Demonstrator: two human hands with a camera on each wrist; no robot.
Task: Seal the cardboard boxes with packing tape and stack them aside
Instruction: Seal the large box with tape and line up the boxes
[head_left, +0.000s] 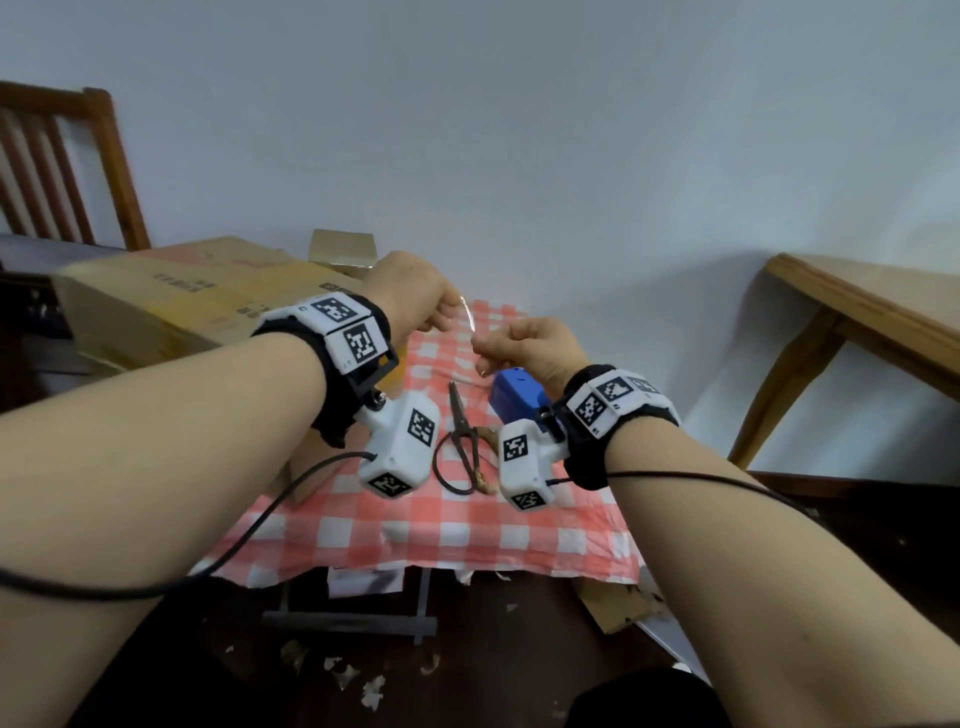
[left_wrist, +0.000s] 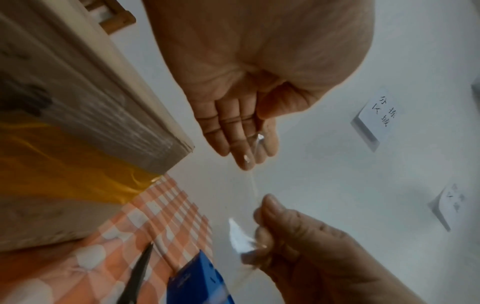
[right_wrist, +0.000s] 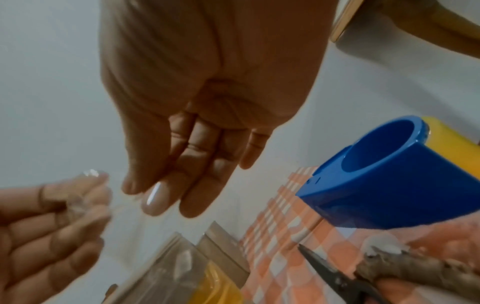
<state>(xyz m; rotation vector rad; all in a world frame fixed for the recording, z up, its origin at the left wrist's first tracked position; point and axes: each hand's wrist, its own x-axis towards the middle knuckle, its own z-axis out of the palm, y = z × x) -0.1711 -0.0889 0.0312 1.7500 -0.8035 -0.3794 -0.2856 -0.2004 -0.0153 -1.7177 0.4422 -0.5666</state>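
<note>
Both hands are raised above the checked tablecloth (head_left: 467, 525) with a thin strip of clear tape (head_left: 470, 322) stretched between them. My left hand (head_left: 449, 317) pinches its upper end between thumb and fingers (left_wrist: 257, 142). The lower end, crumpled (left_wrist: 241, 238), is pinched by my right hand (head_left: 485, 345) at the fingertips (right_wrist: 155, 197). A large cardboard box (head_left: 182, 296) with yellow tape on it (left_wrist: 64, 164) lies on the left of the table. Below the hands sits a blue tape dispenser (head_left: 514, 395) holding a yellow roll (right_wrist: 451, 144).
Dark scissors (head_left: 465, 436) lie on the cloth between my wrists, tips pointing away. A small open cardboard box (head_left: 343, 252) stands behind the big one by the wall. A wooden chair (head_left: 62, 166) is far left and a wooden table (head_left: 857, 306) right. Scraps litter the floor (head_left: 353, 675).
</note>
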